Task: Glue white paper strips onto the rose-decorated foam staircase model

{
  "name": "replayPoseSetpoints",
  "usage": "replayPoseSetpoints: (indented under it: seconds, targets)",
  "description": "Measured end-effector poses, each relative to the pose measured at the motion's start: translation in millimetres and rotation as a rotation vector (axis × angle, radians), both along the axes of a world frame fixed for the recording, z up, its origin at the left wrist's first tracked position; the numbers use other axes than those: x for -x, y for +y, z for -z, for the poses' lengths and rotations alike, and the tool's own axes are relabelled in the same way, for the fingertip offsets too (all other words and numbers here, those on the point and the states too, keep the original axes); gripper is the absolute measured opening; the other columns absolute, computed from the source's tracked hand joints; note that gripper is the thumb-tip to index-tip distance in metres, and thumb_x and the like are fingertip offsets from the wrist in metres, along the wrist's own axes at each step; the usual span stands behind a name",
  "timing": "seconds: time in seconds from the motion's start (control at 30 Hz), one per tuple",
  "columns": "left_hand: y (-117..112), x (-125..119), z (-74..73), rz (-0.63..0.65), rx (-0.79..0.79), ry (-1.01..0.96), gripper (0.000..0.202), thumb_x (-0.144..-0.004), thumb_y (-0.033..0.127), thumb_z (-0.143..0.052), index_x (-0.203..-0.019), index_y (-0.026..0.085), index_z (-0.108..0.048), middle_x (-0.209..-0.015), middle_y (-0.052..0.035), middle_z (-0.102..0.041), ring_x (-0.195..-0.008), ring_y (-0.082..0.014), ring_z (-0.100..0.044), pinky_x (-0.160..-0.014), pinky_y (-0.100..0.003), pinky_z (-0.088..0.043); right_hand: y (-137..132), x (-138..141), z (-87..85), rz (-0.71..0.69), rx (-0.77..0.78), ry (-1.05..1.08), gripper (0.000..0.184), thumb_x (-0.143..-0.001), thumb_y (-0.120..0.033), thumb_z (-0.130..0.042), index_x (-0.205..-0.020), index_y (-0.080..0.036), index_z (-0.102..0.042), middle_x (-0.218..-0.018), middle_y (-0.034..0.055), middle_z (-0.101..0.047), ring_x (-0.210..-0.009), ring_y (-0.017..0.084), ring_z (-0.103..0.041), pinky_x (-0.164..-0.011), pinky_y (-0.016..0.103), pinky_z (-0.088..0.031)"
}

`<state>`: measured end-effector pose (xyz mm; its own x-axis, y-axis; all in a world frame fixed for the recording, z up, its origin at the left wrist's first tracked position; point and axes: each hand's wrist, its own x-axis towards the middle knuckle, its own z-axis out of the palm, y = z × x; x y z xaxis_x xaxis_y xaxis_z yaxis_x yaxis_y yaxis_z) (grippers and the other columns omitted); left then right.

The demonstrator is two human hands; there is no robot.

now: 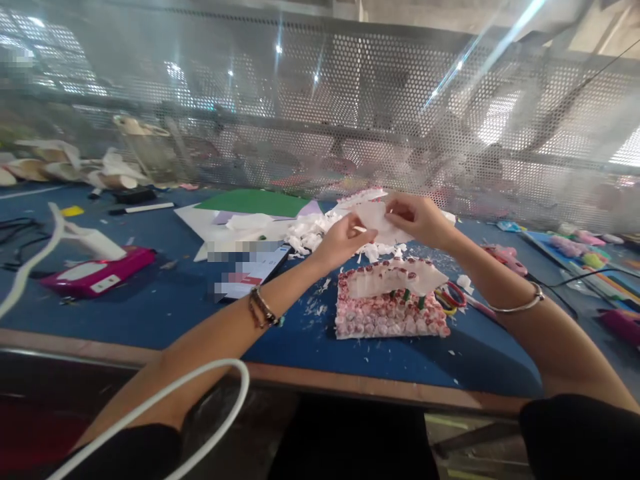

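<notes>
A piece of thin white paper (371, 217) is pinched between my two hands above the far middle of the table. My left hand (345, 239) grips its left edge, and my right hand (417, 219) holds its right side. Torn white paper scraps (313, 230) lie in a heap just behind and below my hands. Nearer to me is a block of small pink and white rolled pieces (390, 321). A translucent white strip (395, 279) with dark red round spots lies across its top, and small green bits show beneath it.
A phone (255, 272) lies left of my forearm. Green sheet (250, 201) and white papers lie behind it. A magenta power strip (100, 270) with a white plug is at left. A white cable (243, 393) loops across my left arm. Perforated metal screen (350, 100) stands behind.
</notes>
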<state>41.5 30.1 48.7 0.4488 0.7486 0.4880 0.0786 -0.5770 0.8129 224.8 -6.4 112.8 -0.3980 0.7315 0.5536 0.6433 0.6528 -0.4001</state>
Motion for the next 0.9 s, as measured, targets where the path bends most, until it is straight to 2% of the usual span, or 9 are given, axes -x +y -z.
replayPoseSetpoints:
  seconds: [0.1,0.17,0.3,0.47,0.6,0.73,0.83,0.9]
  targets:
    - [-7,-9,8.2,0.012,0.07,-0.049,0.035,-0.075,0.046,-0.056,-0.08,0.011,-0.054,-0.068,-0.0032,-0.059,-0.056,-0.0089,-0.054,-0.057,-0.023,-0.043,-10,-2,11.2,-0.003,0.006,0.001,0.01,-0.079,-0.026,-0.052,-0.084,-0.018,-0.05,-0.054,-0.0067,-0.043,-0.047,0.004,-0.032,-0.048,0.022,-0.025]
    - [-12,-11,15.3,0.013,0.11,-0.074,0.037,-0.073,0.048,-0.058,-0.072,0.012,-0.053,-0.061,-0.0014,-0.056,-0.052,-0.0081,-0.051,-0.054,-0.023,-0.041,-17,-4,17.7,-0.012,0.027,0.009,0.02,-0.079,-0.03,-0.053,-0.096,-0.02,-0.048,-0.057,-0.0069,-0.046,-0.047,0.004,-0.033,-0.048,0.022,-0.026]
    - [-18,-14,23.8,0.03,0.158,-0.132,0.036,-0.071,0.047,-0.06,-0.076,0.012,-0.054,-0.062,-0.0005,-0.056,-0.052,-0.0065,-0.049,-0.054,-0.021,-0.039,-33,-8,27.7,-0.035,0.081,0.036,0.036,-0.079,-0.029,-0.054,-0.111,-0.021,-0.041,-0.058,-0.0076,-0.047,-0.049,0.005,-0.037,-0.048,0.022,-0.029]
    - [-18,-15,28.1,0.107,0.156,-0.152,0.036,-0.068,0.045,-0.063,-0.079,0.011,-0.055,-0.068,0.0002,-0.056,-0.056,-0.0052,-0.047,-0.056,-0.019,-0.038,-46,-12,41.7,0.002,0.056,0.114,0.035,-0.08,-0.025,-0.049,-0.114,-0.019,-0.04,-0.055,-0.0092,-0.04,-0.048,0.005,-0.035,-0.047,0.02,-0.027]
    - [-18,-15,32.6,0.185,0.163,-0.123,0.038,-0.065,0.044,-0.066,-0.078,0.011,-0.055,-0.068,-0.0001,-0.056,-0.057,-0.0058,-0.048,-0.058,-0.02,-0.04,-49,-17,55.2,0.05,0.035,0.16,0.035,-0.081,-0.026,-0.046,-0.114,-0.018,-0.039,-0.057,-0.009,-0.041,-0.046,0.005,-0.036,-0.045,0.02,-0.028]
    - [-19,-13,35.1,0.212,0.164,-0.11,0.034,-0.068,0.044,-0.064,-0.074,0.013,-0.053,-0.066,0.0015,-0.053,-0.057,-0.0053,-0.048,-0.058,-0.02,-0.039,-52,-20,63.1,0.104,-0.02,0.209,0.034,-0.083,-0.025,-0.042,-0.116,-0.019,-0.037,-0.061,-0.0076,-0.042,-0.049,0.005,-0.039,-0.047,0.02,-0.03]
    - [-21,-12,34.3,0.21,0.156,-0.094,0.033,-0.069,0.044,-0.064,-0.069,0.014,-0.05,-0.06,0.0032,-0.049,-0.054,-0.0051,-0.045,-0.056,-0.019,-0.037,-57,-22,63.7,0.124,-0.074,0.19,0.032,-0.082,-0.024,-0.043,-0.114,-0.02,-0.042,-0.063,-0.0062,-0.045,-0.054,0.007,-0.041,-0.053,0.021,-0.034]
    - [-23,-11,33.1,0.208,0.145,-0.094,0.034,-0.069,0.045,-0.063,-0.068,0.014,-0.048,-0.059,0.0037,-0.048,-0.053,-0.0051,-0.044,-0.055,-0.019,-0.036,-59,-22,63.5,0.135,-0.12,0.151,0.023,-0.081,-0.022,-0.042,-0.102,-0.02,-0.052,-0.066,-0.0037,-0.049,-0.059,0.008,-0.044,-0.058,0.023,-0.036]
